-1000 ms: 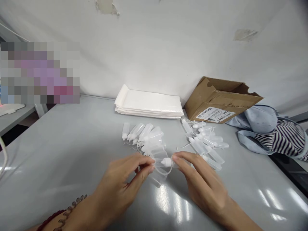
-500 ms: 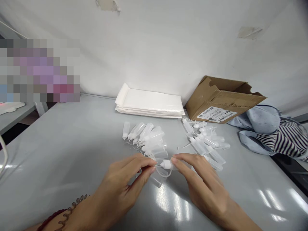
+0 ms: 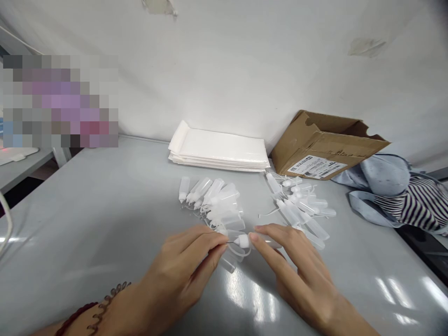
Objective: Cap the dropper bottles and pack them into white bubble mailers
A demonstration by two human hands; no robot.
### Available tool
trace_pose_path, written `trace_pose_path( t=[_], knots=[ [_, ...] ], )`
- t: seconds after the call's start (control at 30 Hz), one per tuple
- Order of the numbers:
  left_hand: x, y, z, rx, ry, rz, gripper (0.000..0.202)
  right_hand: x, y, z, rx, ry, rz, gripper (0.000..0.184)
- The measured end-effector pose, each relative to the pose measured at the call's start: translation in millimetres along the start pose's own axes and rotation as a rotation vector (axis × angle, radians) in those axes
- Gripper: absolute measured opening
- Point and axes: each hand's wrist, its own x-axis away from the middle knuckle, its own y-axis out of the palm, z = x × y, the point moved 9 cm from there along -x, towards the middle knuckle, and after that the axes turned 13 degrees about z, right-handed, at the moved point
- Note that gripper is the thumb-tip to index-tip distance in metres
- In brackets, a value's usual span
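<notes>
My right hand [image 3: 297, 270] pinches a small translucent squeeze bottle [image 3: 245, 241] by its white nozzle end, low over the grey table [image 3: 105, 224]. My left hand [image 3: 182, 270] pinches the thin needle tip sticking out of that nozzle, fingers pressed together. A clear cap [image 3: 229, 265] on a tether loop hangs below the bottle. Just behind my left hand lies a cluster of like bottles [image 3: 213, 198]. A second cluster of bottles [image 3: 301, 207] lies beyond my right hand.
A stack of white padded envelopes [image 3: 219, 151] lies against the wall. An open cardboard box [image 3: 325, 144] rests on its side to the right, with blue and striped cloth [image 3: 399, 191] beside it. A white cable [image 3: 5, 224] curls at the left edge.
Both hands have barely shifted. The fingertips have drawn slightly closer at the nozzle, and the thin needle between them now shows.
</notes>
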Motion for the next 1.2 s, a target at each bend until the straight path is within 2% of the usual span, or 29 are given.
trace_pose_path(
  t=[0.13, 0.37, 0.5, 0.63, 0.77, 0.9, 1.2],
  knots=[
    [-1.2, -1.3, 3.8, -0.024, 0.042, 0.006, 0.017, 3.4, 0.7, -2.1, 0.006, -0.004, -0.019, 0.035],
    [3.3, 1.9, 6.9, -0.024, 0.096, -0.008, 0.018, 15.6, 6.2, -5.0, -0.026, 0.016, -0.132, 0.042],
    [3.7, 1.0, 7.9, -0.04, 0.105, 0.0, 0.018, 15.2, 6.2, -7.2, -0.053, 0.031, -0.1, 0.042],
    [2.3, 0.7, 4.2, 0.016, 0.037, -0.012, 0.018, 12.1, 4.3, -6.6, -0.072, 0.048, -0.031, 0.043],
    [0.5, -7.1, -2.3, 0.011, -0.037, 0.077, 0.017, 11.3, 1.2, -0.9, -0.087, 0.091, 0.021, 0.046],
    [-1.8, -9.5, -1.4, 0.014, -0.028, 0.096, 0.015, 11.6, -0.7, 2.0, -0.069, 0.104, 0.043, 0.05],
    [-6.0, -8.7, 5.3, 0.069, 0.03, 0.101, 0.014, 14.4, 1.6, -0.1, -0.119, 0.088, 0.014, 0.044]
  ],
)
